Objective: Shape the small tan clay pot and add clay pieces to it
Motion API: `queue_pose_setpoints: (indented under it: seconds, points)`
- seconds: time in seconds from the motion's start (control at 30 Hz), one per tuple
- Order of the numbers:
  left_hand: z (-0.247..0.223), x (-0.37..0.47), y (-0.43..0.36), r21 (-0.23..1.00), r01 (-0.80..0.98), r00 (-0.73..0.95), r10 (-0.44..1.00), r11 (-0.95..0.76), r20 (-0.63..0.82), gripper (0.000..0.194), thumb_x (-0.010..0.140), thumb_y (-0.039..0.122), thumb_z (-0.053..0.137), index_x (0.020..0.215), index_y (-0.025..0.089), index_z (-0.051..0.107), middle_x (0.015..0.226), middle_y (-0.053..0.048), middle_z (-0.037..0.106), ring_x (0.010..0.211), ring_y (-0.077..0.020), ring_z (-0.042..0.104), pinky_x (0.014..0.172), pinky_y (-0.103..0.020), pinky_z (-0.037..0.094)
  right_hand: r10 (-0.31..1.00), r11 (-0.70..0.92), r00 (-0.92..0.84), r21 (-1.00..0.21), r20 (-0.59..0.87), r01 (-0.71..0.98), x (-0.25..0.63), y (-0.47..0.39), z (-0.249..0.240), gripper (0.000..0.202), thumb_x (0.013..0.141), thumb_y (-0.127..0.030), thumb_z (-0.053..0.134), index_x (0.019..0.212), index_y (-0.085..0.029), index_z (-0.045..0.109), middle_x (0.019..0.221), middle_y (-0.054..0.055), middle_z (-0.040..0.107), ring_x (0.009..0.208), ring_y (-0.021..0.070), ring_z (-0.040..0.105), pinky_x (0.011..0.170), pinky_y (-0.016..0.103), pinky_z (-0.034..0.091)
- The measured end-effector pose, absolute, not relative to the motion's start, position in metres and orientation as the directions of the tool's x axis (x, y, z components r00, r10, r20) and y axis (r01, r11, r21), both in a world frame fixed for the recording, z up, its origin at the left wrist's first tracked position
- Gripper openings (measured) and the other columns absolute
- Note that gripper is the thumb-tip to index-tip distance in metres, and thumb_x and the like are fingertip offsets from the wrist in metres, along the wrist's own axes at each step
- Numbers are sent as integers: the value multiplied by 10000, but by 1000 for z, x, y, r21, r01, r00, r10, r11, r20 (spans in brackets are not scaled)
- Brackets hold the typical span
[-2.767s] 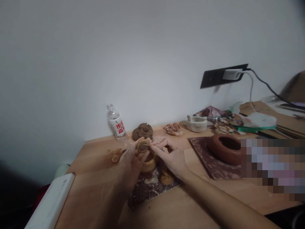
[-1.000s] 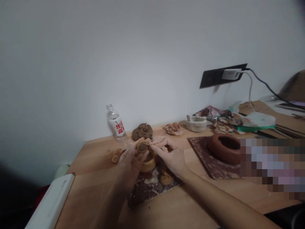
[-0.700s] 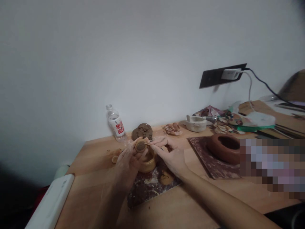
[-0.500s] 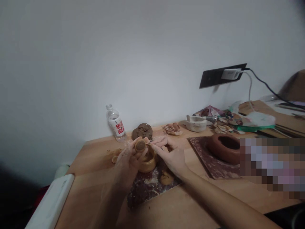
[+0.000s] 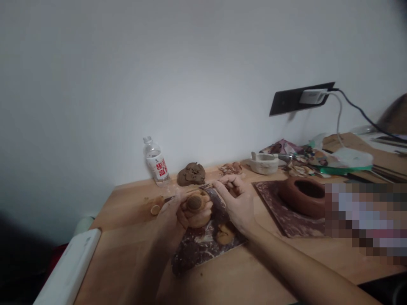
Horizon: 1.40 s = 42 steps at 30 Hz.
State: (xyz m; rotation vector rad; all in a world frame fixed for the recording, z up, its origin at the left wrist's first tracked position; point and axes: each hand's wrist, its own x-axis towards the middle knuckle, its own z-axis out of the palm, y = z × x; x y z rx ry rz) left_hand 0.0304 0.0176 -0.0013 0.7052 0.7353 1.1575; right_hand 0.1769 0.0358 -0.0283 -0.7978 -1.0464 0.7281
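Observation:
My left hand [image 5: 174, 218] is closed around a small round clay piece [image 5: 194, 202] with a dark, textured centre and a lighter rim. My right hand [image 5: 238, 203] is to its right, its fingers pinched on a thin pale stick [image 5: 208, 185] that points left, apart from the clay piece. Behind my left fingers, mostly hidden, stands a yellowish clay bowl [image 5: 205, 222] on a dark stained board [image 5: 190, 256]. A yellow-brown clay lump [image 5: 225, 234] lies on that board. Left of my hand, a small clay disc [image 5: 155, 209] rests on the table.
A plastic bottle [image 5: 155, 165] and a brown clay lump [image 5: 192, 174] stand by the wall. Further right are clay scraps [image 5: 231, 168], a whitish bowl [image 5: 264, 164], and a reddish-brown clay ring [image 5: 294, 199] on another board [image 5: 276, 212]. A white case-like object [image 5: 71, 267] sits at the left edge.
My right hand has drawn the stick up and away from the clay piece. My left hand has lowered slightly and moved right with the piece.

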Motion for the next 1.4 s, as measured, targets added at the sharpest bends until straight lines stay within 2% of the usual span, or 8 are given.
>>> queue_pose_setpoints:
  seconds: [0.13, 0.27, 0.43, 0.57, 0.73, 0.87, 1.2, 1.4]
  points:
    - [4, 33, 14, 795, -486, 284, 926, 364, -251, 462, 959, 324, 391, 834, 41, 735, 843, -179, 761, 795, -272, 732, 733, -389, 598, 830, 519, 305, -847, 467, -115, 178, 33, -24, 142, 793, -323, 654, 748, -198, 605, 694, -17, 622, 644, 116, 585, 616, 237, 483]
    - [9, 37, 13, 770, -514, 244, 925, 378, -291, 582, 997, 294, 237, 829, 35, 731, 857, -180, 760, 810, -263, 733, 729, -381, 603, 895, 436, 197, -879, 400, -194, 179, 35, -26, 172, 781, -351, 669, 742, -197, 603, 701, -21, 614, 655, 115, 570, 630, 234, 466]
    - [7, 36, 16, 768, -522, 235, 928, 371, -288, 492, 985, 256, 310, 826, 58, 730, 836, -127, 768, 786, -257, 734, 720, -386, 608, 943, 331, 80, -889, 322, -316, 179, 41, -32, 208, 774, -351, 691, 692, -197, 576, 644, -48, 570, 622, 99, 539, 630, 221, 437]
    - [2, 35, 19, 773, -503, 240, 922, 387, -305, 424, 974, 282, 343, 934, 74, 711, 942, -150, 757, 839, -288, 727, 753, -423, 595, 963, 264, 61, -883, 261, -388, 180, 44, -35, 224, 744, -374, 719, 699, -194, 593, 672, -41, 585, 636, 104, 530, 623, 227, 421]
    - [-1, 36, 20, 785, -492, 246, 925, 377, -290, 422, 974, 276, 339, 901, 82, 706, 921, -143, 757, 836, -290, 727, 787, -450, 581, 977, 204, 37, -882, 209, -424, 178, 46, -34, 259, 707, -399, 746, 685, -183, 605, 645, -38, 592, 599, 99, 515, 586, 225, 404]
    - [-4, 36, 19, 787, -507, 255, 933, 352, -254, 373, 962, 253, 376, 901, 101, 712, 941, -120, 757, 860, -284, 724, 822, -456, 568, 980, 193, 36, -878, 197, -438, 176, 47, -36, 266, 706, -407, 748, 682, -184, 604, 617, -43, 589, 568, 95, 512, 564, 221, 401]
    - [-16, 29, 23, 789, -518, 334, 927, 331, -170, 291, 909, 343, 524, 966, 130, 714, 1028, -135, 741, 907, -286, 713, 876, -466, 541, 979, 199, 50, -883, 197, -425, 178, 48, -36, 280, 710, -424, 740, 690, -183, 600, 647, -29, 593, 584, 99, 517, 569, 225, 416]
    - [-17, 31, 24, 803, -522, 327, 937, 288, -125, 282, 852, 377, 611, 938, 135, 726, 995, -117, 751, 920, -287, 708, 841, -432, 567, 970, 236, 43, -886, 239, -400, 178, 49, -36, 238, 735, -383, 729, 697, -186, 601, 659, -38, 597, 607, 97, 533, 598, 219, 428]
